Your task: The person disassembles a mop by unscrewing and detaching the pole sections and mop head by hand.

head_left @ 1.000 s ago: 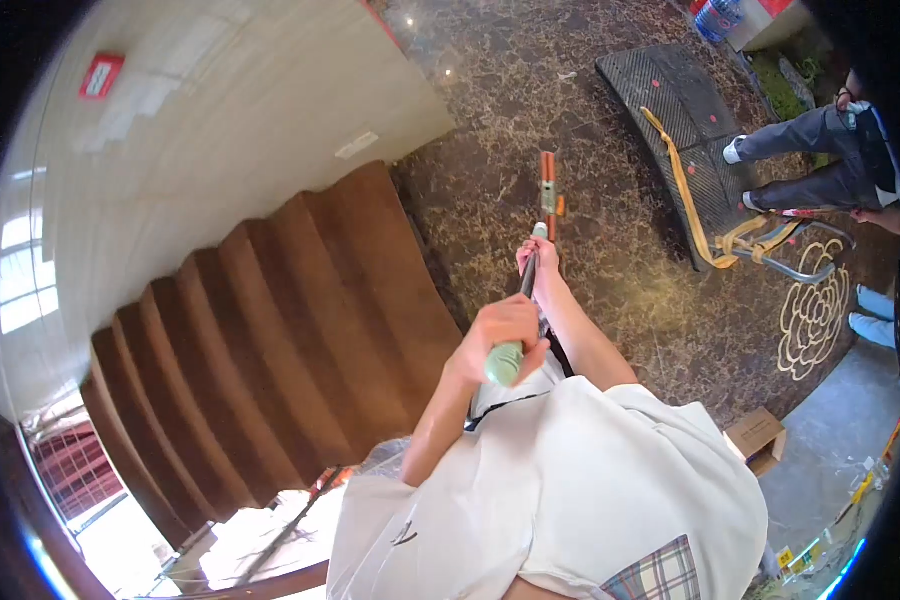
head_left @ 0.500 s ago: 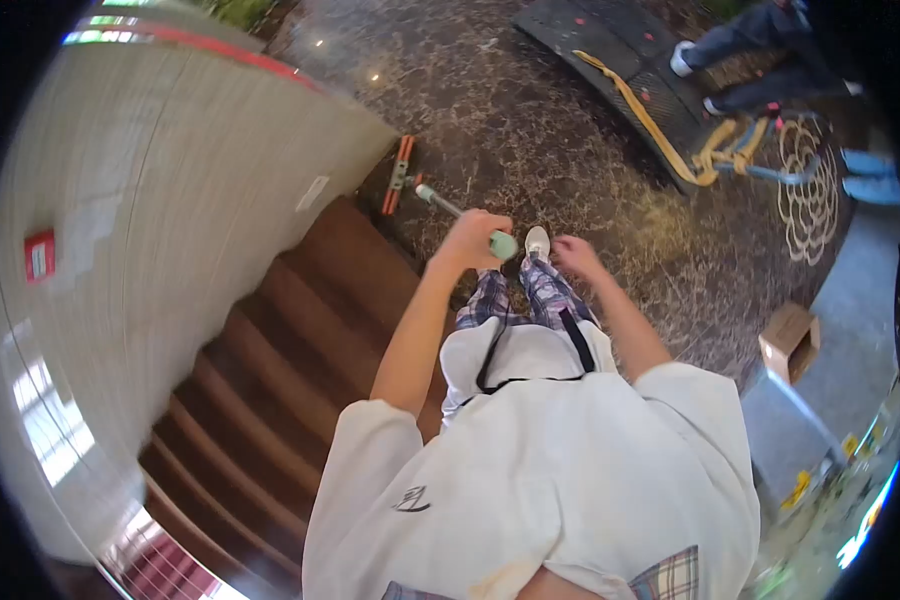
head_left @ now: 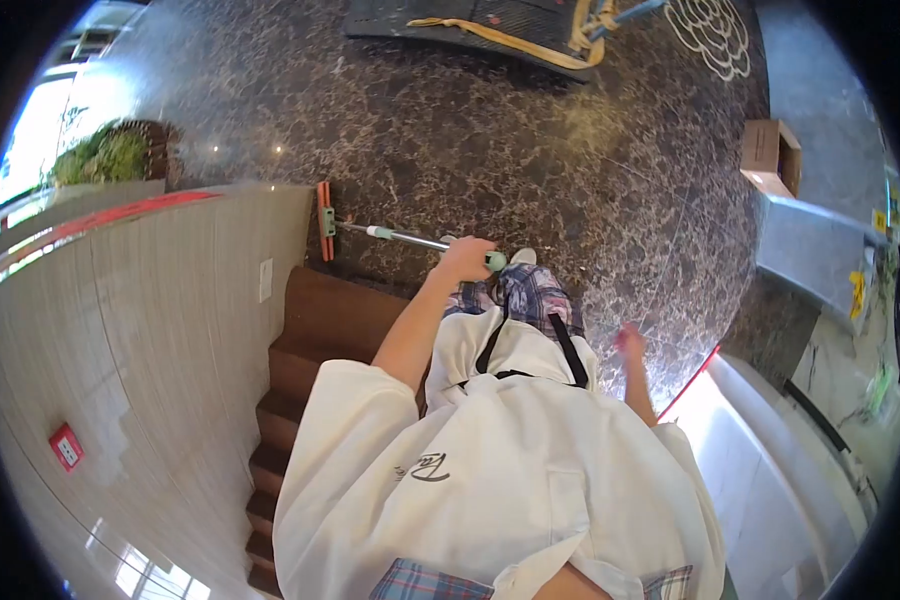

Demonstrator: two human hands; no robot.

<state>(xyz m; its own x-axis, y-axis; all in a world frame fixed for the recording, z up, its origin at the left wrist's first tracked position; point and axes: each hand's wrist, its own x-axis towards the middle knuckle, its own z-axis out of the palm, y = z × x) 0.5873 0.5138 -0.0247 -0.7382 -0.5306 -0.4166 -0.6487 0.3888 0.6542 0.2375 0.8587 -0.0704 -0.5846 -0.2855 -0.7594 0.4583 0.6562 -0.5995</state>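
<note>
My left hand is closed around the end of a mop's pole, beside its pale green grip. From there the silver pole runs out to the left. The mop head, orange with a green middle, touches the floor near the wall corner and the top of the stairs. My right hand hangs out to the right over the floor, smeared by motion; nothing shows in it. Both of my shoes are partly visible beyond the trousers.
Brown stairs drop away on the left beside a glossy wall. Ahead on the marbled floor lie a black mat and yellow strap. A cardboard box stands right, above a white-sided, red-edged wall.
My view has turned, so the mat and box have shifted left and up. My right hand has swung outward, away from my legs. My left hand still grips the mop.
</note>
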